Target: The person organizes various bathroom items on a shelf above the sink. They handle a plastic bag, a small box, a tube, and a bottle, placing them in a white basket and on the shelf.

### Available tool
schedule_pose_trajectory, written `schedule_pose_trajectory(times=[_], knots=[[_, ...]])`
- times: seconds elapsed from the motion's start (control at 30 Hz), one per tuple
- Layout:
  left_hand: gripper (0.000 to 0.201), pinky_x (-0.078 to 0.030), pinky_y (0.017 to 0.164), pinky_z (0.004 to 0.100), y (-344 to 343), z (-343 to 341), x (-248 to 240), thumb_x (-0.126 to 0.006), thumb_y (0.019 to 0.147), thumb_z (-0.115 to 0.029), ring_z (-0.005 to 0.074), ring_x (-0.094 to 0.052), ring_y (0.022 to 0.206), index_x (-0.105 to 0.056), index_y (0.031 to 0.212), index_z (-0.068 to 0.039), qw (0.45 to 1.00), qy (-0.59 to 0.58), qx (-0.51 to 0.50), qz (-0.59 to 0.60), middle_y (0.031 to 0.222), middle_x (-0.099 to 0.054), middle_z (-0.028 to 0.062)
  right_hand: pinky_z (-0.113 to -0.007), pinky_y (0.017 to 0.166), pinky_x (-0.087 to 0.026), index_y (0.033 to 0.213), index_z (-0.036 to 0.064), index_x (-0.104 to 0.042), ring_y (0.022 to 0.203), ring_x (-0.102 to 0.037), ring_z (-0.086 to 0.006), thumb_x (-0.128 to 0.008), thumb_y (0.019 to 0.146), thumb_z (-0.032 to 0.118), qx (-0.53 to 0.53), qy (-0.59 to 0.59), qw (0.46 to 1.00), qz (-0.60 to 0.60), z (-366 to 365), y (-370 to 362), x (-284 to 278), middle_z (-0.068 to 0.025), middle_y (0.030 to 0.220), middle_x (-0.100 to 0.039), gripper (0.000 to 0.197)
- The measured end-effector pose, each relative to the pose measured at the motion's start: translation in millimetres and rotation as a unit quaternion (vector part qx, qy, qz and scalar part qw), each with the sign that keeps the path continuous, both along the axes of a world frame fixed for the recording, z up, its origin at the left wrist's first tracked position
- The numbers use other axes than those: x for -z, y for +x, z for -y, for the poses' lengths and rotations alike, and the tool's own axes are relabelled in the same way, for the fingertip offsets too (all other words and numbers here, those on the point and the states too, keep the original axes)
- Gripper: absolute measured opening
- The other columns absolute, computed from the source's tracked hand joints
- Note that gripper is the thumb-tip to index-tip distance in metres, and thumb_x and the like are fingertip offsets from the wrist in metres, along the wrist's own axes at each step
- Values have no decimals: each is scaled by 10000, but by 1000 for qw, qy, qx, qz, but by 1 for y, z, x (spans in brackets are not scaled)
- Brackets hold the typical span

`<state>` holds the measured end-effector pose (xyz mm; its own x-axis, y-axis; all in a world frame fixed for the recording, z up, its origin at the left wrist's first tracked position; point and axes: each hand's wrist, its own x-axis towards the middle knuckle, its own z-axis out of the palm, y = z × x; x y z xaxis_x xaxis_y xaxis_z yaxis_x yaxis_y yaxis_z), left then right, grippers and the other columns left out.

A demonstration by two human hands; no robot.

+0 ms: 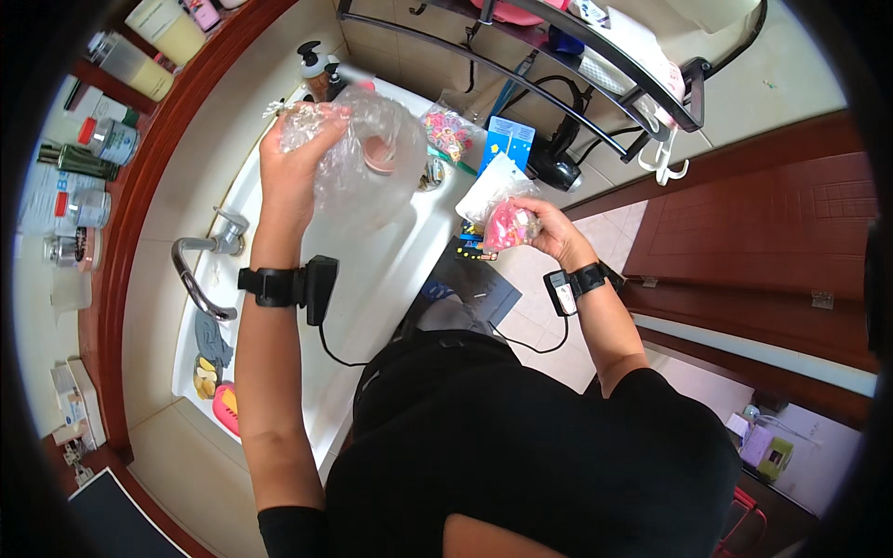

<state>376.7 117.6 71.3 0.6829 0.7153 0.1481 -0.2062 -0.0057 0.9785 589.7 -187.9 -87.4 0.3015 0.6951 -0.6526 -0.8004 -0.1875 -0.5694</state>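
Note:
My left hand (299, 160) is closed on a large clear plastic bag (395, 177), which hangs puffed out over the white basin. A round pinkish thing (377, 153) shows in or through the bag; I cannot tell which. My right hand (555, 232), to the right of the basin's edge, grips a small clear packet (508, 226) of pink and multicoloured small pieces. Against that packet is a white card or pouch (490, 189), and a dark, dotted, colourful piece (474, 244) shows just below. Both wrists wear black straps with small boxes and cables.
The white basin (363, 307) has a curved metal tap (200, 270) at left. Pump bottles (313, 63), a bag of colourful bits (448, 133), a blue card (508, 141) and a black hair dryer (556, 153) line the far side. A black rack (521, 60) overhangs them; a bottle-filled shelf (102, 307) curves along the left.

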Motion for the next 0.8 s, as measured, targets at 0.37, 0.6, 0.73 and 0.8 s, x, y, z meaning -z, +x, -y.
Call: schedule_pose_trajectory(times=[0.37, 0.6, 0.73, 0.8], knots=[[244, -520, 747, 289, 24, -21, 46, -780, 849, -136, 117, -658, 821, -719, 1059, -26, 971, 1, -15, -239, 952, -724, 25, -414, 882, -611, 1204, 10, -657, 950, -751, -233, -696, 947, 228, -35, -22, 998, 43, -9, 23, 8, -113, 1091, -747, 339], [201, -500, 745, 286, -42, 0, 20, -764, 853, -124, 116, -638, 801, -715, 1020, -24, 967, -35, -55, -246, 905, -707, 20, -371, 775, -610, 1109, 1, -710, 866, -749, -211, -754, 897, 235, -97, -65, 973, 201, -42, 55, -7, -108, 1028, -752, 319], [163, -480, 751, 271, -81, 8, 22, -753, 859, -115, 107, -619, 797, -703, 990, -30, 964, -62, -83, -244, 881, -684, 4, -368, 695, -595, 1059, 0, -734, 804, -742, -201, -771, 864, 259, -128, -96, 951, 265, -81, 62, -25, -102, 969, -754, 326], [153, -474, 748, 266, -95, 13, 23, -750, 860, -111, 106, -612, 791, -698, 981, -34, 961, -70, -100, -247, 874, -676, 1, -371, 678, -586, 1052, -9, -734, 778, -736, -198, -776, 850, 260, -173, -122, 934, 288, -106, 72, -24, -97, 956, -752, 339]])
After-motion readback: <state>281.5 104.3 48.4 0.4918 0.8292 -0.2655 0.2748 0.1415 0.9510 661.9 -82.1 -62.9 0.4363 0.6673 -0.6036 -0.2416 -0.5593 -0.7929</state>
